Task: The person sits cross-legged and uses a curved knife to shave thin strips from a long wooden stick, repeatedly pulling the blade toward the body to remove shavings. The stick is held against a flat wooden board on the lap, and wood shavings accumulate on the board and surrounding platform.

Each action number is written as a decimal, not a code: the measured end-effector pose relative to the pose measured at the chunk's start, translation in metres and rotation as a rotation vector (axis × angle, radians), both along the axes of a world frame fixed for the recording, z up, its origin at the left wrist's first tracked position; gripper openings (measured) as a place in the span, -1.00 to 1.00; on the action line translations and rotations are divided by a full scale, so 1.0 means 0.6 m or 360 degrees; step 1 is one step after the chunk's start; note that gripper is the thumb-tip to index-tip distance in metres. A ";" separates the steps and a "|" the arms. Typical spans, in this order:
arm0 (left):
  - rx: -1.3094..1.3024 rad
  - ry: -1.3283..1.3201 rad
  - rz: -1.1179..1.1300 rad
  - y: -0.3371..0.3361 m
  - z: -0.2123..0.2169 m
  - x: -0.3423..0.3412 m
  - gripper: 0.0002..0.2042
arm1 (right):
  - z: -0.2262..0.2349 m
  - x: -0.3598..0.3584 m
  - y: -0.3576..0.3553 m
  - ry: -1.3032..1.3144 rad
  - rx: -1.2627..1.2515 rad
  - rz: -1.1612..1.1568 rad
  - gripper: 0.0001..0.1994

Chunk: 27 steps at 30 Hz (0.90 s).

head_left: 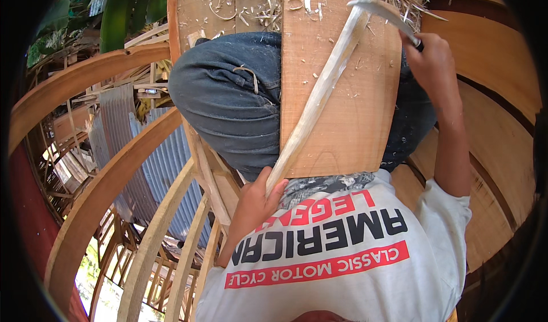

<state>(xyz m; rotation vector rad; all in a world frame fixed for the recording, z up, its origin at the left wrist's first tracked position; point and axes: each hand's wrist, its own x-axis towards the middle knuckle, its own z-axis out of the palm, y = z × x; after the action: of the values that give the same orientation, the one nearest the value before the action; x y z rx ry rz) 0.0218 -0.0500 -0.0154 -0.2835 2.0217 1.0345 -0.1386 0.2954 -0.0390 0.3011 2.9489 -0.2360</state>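
Slippage is the main danger while the blade (381,11) meets the far end of the pale wooden stick (319,93), which lies slantwise across the flat wooden board (348,111) resting on the person's lap. The left hand (254,202) is closed around the stick's near end, just off the board's near edge, close to the belly; the right hand (431,53) is wrapped around the knife handle beyond the board's far right corner. The stick appears to be steadied only by that one grip and the board beneath it, so a hard bite into the grain could roll or kick it sideways, and the edge might then skate off toward the denim-clad knee (222,99) on the board's left. The board itself looks unclamped and could tip under a heavy push. Loose shavings (257,2) lie past the board's far edge and scattered on its face, and might let the stick slide. A cut drawn toward the near edge would bring the blade nearer the gripping fingers.
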 end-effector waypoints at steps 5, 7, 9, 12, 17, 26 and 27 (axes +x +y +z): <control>0.0049 -0.0047 -0.0068 0.000 0.004 -0.015 -0.73 | 0.016 0.091 -0.099 -0.0273 -0.0140 0.0222 -0.79; 0.0030 0.0012 -0.0067 0.003 0.007 -0.015 -0.74 | 0.008 0.094 -0.100 -0.0229 -0.0129 0.0265 -0.81; 0.0023 0.0031 -0.0095 0.004 0.007 -0.014 -0.76 | 0.002 0.083 -0.094 -0.0173 -0.0055 0.0327 -0.81; 0.0052 0.0133 -0.0105 0.010 0.006 -0.015 -0.76 | -0.004 0.071 -0.082 -0.0128 0.0023 0.0312 -0.81; 0.0086 0.0097 -0.0089 0.001 -0.005 -0.010 -0.75 | -0.016 0.053 -0.071 -0.0050 0.0122 0.0301 -0.80; 0.0119 0.0092 0.0017 -0.015 -0.024 0.005 -0.72 | -0.054 -0.025 -0.017 0.0034 0.0400 -0.0077 -0.69; 0.0083 0.0147 -0.0029 -0.018 -0.017 0.010 -0.72 | -0.067 -0.052 0.038 0.0087 0.0328 -0.0145 -0.65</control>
<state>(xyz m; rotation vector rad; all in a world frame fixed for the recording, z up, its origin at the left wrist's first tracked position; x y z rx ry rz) 0.0280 -0.0608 -0.0255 -0.1928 2.0723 1.1051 -0.1699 0.3184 -0.0790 0.4634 3.0208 0.0505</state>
